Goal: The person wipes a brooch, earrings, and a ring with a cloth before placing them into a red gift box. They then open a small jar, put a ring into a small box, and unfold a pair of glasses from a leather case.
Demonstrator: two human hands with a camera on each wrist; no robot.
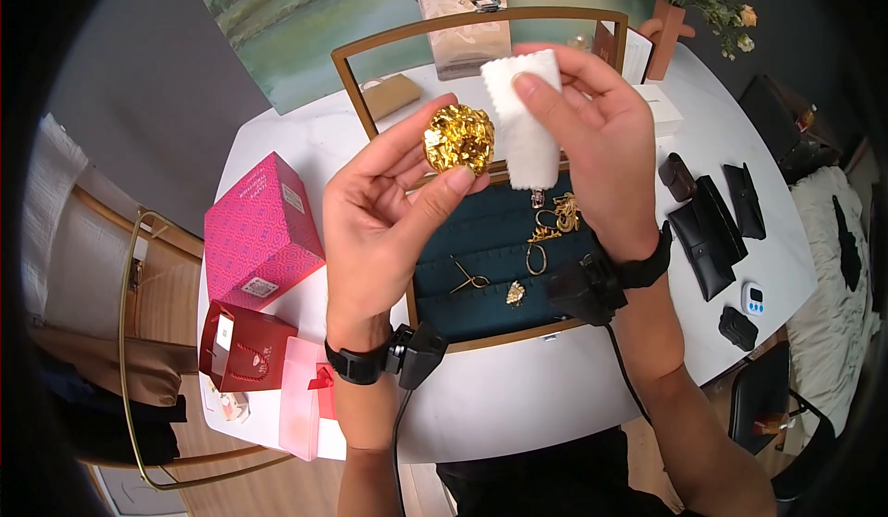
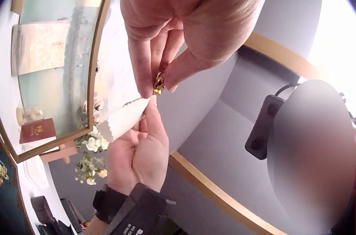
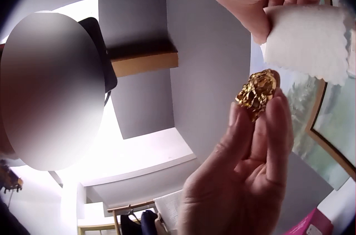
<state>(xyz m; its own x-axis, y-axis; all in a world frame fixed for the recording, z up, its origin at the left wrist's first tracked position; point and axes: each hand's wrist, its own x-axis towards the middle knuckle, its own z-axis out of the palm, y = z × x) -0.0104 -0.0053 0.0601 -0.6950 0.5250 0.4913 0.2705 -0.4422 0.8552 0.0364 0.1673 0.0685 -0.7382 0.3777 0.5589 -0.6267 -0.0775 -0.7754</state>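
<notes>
Upper centre, I'm seeing the left hand [image 1: 379, 203] pinching a round, crinkled, gold-coloured piece [image 1: 460, 138]; right hand [image 1: 603, 138] is gripping a white zigzag-edged cloth [image 1: 529, 133], long axis running up-down, just right of the piece.

My left hand [image 1: 377, 207] pinches a gold ornament [image 1: 459, 140] | my right hand [image 1: 606, 138] holds a white cloth [image 1: 527, 138] just beside it | beneath my hands: jewelry [image 1: 515, 292] in a case [image 1: 462, 226] | left of my left hand: pink box [image 1: 257, 226] | right of my right hand: black pouches [image 1: 700, 249]
</notes>
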